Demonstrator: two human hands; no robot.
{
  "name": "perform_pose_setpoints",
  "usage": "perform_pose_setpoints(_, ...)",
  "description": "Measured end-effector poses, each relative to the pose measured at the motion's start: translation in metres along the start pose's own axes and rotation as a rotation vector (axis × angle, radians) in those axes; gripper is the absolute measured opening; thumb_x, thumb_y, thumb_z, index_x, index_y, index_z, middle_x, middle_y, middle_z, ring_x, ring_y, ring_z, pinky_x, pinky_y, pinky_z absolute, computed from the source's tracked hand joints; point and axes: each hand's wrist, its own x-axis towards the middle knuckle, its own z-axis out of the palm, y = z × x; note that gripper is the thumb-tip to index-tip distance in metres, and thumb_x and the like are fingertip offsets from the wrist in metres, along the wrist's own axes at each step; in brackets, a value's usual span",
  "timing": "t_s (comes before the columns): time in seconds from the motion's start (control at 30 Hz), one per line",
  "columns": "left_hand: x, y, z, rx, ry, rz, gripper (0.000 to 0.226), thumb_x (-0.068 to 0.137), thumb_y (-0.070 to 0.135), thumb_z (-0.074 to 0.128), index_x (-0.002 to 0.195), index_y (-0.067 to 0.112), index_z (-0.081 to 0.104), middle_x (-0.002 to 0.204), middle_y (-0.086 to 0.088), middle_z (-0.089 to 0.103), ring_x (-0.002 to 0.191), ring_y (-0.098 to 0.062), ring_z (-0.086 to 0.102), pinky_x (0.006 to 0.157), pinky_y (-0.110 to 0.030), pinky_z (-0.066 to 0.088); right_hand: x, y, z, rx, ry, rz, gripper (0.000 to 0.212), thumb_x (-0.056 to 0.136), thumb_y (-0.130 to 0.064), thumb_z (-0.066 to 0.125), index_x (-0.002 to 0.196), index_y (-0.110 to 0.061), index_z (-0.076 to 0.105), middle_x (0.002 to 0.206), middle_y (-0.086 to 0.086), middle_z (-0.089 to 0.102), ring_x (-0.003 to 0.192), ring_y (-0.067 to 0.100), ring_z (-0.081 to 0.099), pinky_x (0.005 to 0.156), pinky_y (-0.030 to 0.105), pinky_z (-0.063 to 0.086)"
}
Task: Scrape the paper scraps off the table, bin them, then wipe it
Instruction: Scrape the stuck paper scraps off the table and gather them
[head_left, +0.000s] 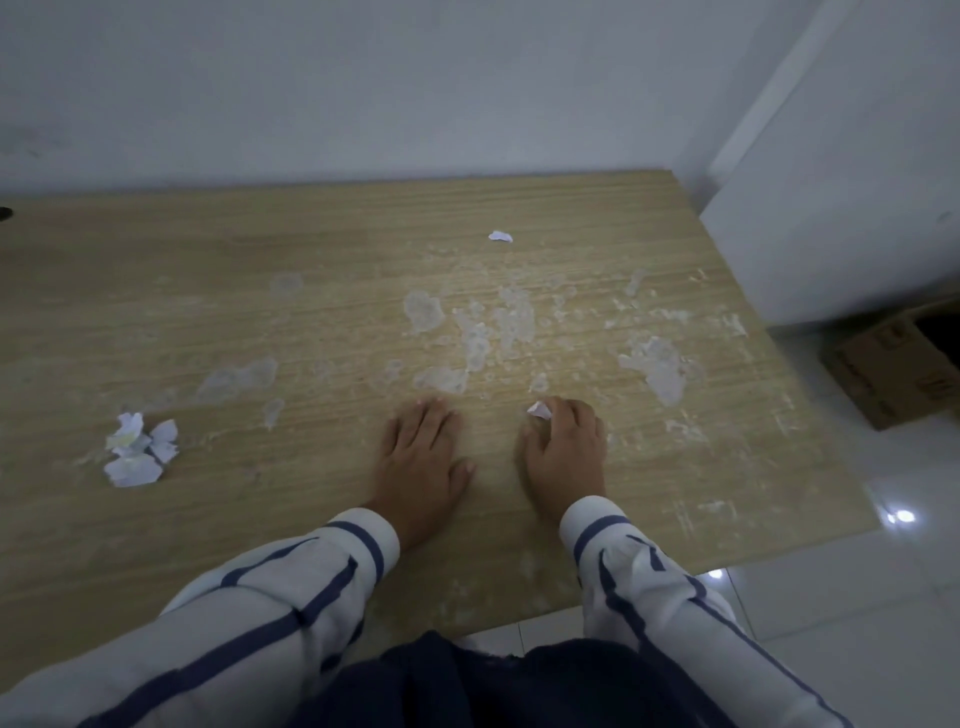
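The wooden table (208, 291) carries pale patches of stuck paper residue (655, 364) across its middle and right side. A pile of loose white paper scraps (139, 450) lies at the left. One small scrap (500, 236) lies far back. My left hand (420, 457) rests flat on the table, palm down, fingers together. Beside it, my right hand (565, 451) is curled, its fingertips pinching a small white paper scrap (539, 410) against the table.
A brown cardboard box (883, 364) stands open on the white tiled floor to the right of the table. A white wall runs behind the table, and a white panel stands at the right rear corner.
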Motion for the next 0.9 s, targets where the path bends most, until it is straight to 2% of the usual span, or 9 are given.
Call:
perform_pose_setpoints(0.2, 0.012, 0.009, -0.004, -0.045, -0.014, 0.017, 0.077, 0.082, 0.054, 0.009, 0.146, 0.015, 0.024, 0.156, -0.007, 0.013, 0.144, -0.023, 0.001, 0.112, -0.039, -0.006, 0.014, 0.001, 0.001, -0.043, -0.017, -0.022, 0.028, 0.088, -0.015, 0.047, 0.113, -0.008, 0.059, 0.114, 0.014, 0.055, 0.102, 0.033, 0.046, 0.087, 0.04, 0.038)
perform_pose_setpoints(0.33, 0.017, 0.012, -0.007, -0.124, -0.016, 0.004, 0.057, 0.094, 0.042, 0.034, 0.145, 0.018, 0.028, 0.157, -0.003, 0.013, 0.144, -0.019, 0.0, 0.111, -0.035, -0.009, 0.017, 0.002, 0.005, -0.001, -0.04, -0.052, 0.029, 0.084, -0.016, 0.041, 0.098, -0.008, 0.065, 0.101, 0.014, 0.06, 0.092, 0.032, 0.05, 0.081, 0.04, 0.042)
perform_pose_setpoints(0.4, 0.02, 0.012, -0.006, -0.17, -0.011, 0.005, 0.052, 0.094, 0.037, 0.041, 0.143, 0.021, 0.033, 0.156, -0.002, 0.016, 0.144, -0.018, 0.001, 0.112, -0.035, -0.007, 0.019, 0.0, 0.005, 0.041, -0.054, -0.058, 0.029, 0.082, -0.017, 0.041, 0.092, -0.01, 0.066, 0.097, 0.012, 0.062, 0.089, 0.031, 0.052, 0.08, 0.04, 0.043)
perform_pose_setpoints(0.57, 0.026, 0.01, -0.005, -0.282, 0.045, -0.004, 0.043, 0.097, 0.032, 0.04, 0.138, 0.02, 0.043, 0.152, -0.001, 0.028, 0.143, -0.018, 0.011, 0.114, -0.034, 0.001, 0.021, -0.011, 0.01, 0.124, -0.131, -0.146, 0.017, 0.085, -0.014, 0.051, 0.086, -0.008, 0.066, 0.089, 0.012, 0.065, 0.083, 0.027, 0.055, 0.078, 0.039, 0.047)
perform_pose_setpoints(0.63, 0.027, 0.008, -0.008, -0.353, 0.064, -0.023, 0.041, 0.098, 0.032, 0.039, 0.135, 0.016, 0.047, 0.146, -0.003, 0.039, 0.14, -0.019, 0.023, 0.113, -0.029, 0.006, 0.019, -0.022, 0.012, 0.166, -0.18, -0.183, 0.015, 0.087, -0.01, 0.051, 0.089, -0.007, 0.066, 0.093, 0.012, 0.064, 0.082, 0.021, 0.052, 0.074, 0.03, 0.042)
perform_pose_setpoints(0.67, 0.027, 0.007, -0.011, -0.393, 0.069, -0.031, 0.041, 0.097, 0.034, 0.037, 0.131, 0.015, 0.051, 0.139, -0.004, 0.048, 0.134, -0.02, 0.033, 0.11, -0.027, 0.012, 0.018, -0.029, 0.013, 0.179, -0.207, -0.193, 0.015, 0.088, -0.009, 0.05, 0.092, -0.006, 0.065, 0.096, 0.012, 0.063, 0.081, 0.018, 0.049, 0.072, 0.025, 0.038)
perform_pose_setpoints(0.73, 0.025, 0.004, -0.019, -0.493, 0.105, -0.034, 0.04, 0.092, 0.036, 0.036, 0.112, 0.016, 0.064, 0.112, -0.005, 0.065, 0.106, -0.02, 0.056, 0.096, -0.025, 0.034, 0.015, -0.041, 0.016, 0.205, -0.24, -0.214, 0.016, 0.089, -0.008, 0.049, 0.095, -0.005, 0.063, 0.099, 0.012, 0.062, 0.08, 0.014, 0.045, 0.07, 0.022, 0.033)
perform_pose_setpoints(0.8, 0.022, -0.003, -0.028, -0.577, 0.143, -0.063, 0.031, 0.091, 0.03, 0.041, 0.096, 0.017, 0.069, 0.089, -0.002, 0.069, 0.08, -0.015, 0.06, 0.076, -0.028, 0.046, 0.013, -0.051, 0.021, 0.241, -0.253, -0.236, 0.014, 0.09, -0.008, 0.049, 0.094, -0.006, 0.062, 0.097, 0.011, 0.062, 0.08, 0.014, 0.047, 0.068, 0.021, 0.034)
perform_pose_setpoints(0.9, 0.013, -0.019, -0.035, -0.582, 0.161, -0.16, 0.023, 0.093, 0.019, 0.048, 0.1, 0.019, 0.07, 0.09, 0.0, 0.07, 0.078, -0.014, 0.062, 0.071, -0.028, 0.049, 0.01, -0.067, 0.029, 0.282, -0.274, -0.26, 0.006, 0.088, -0.009, 0.054, 0.085, -0.013, 0.057, 0.084, 0.003, 0.06, 0.074, 0.014, 0.05, 0.058, 0.016, 0.034)
